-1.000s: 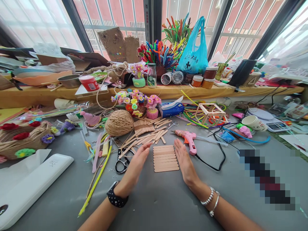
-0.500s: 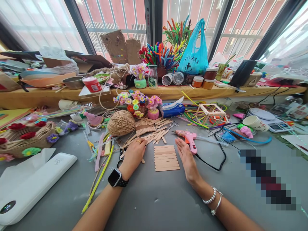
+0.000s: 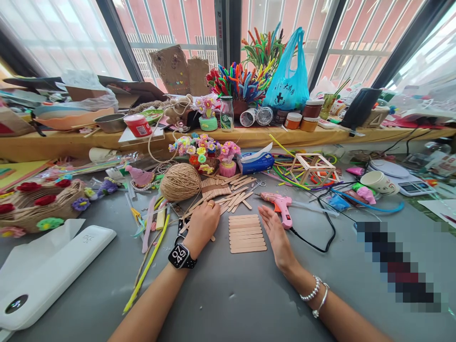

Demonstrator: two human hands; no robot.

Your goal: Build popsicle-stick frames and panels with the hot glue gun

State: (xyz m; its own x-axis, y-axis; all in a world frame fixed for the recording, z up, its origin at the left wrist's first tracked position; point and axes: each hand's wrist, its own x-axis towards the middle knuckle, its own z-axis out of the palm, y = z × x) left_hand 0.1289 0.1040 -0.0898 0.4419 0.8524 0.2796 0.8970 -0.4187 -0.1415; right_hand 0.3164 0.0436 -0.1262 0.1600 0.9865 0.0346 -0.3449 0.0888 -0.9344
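Observation:
Several flat wooden craft sticks [image 3: 247, 233] lie side by side in a neat stacked row on the grey table in front of me. To the right of that row my right hand [image 3: 276, 235] rests on its edge, fingers stretched out, holding nothing. My left hand [image 3: 203, 225], wearing a ring and a watch, is bent over the near edge of a loose pile of craft sticks [image 3: 237, 199]. Its fingers curl downward, and whatever is beneath their tips is hidden. Just beyond my right hand lies a pink hot glue gun [image 3: 281, 205] with a black cord.
A ball of twine [image 3: 181, 182] sits behind my left hand, with small scissors [image 3: 259, 184] past the pile. Farther right stands a stick frame [image 3: 313, 168]. A white power bank [image 3: 64, 280] lies at left. A crowded shelf [image 3: 213, 137] runs along the windows.
My left hand has shifted slightly right and its fingers have curled further; the watch face has lit up. The right hand and the row of sticks stay put.

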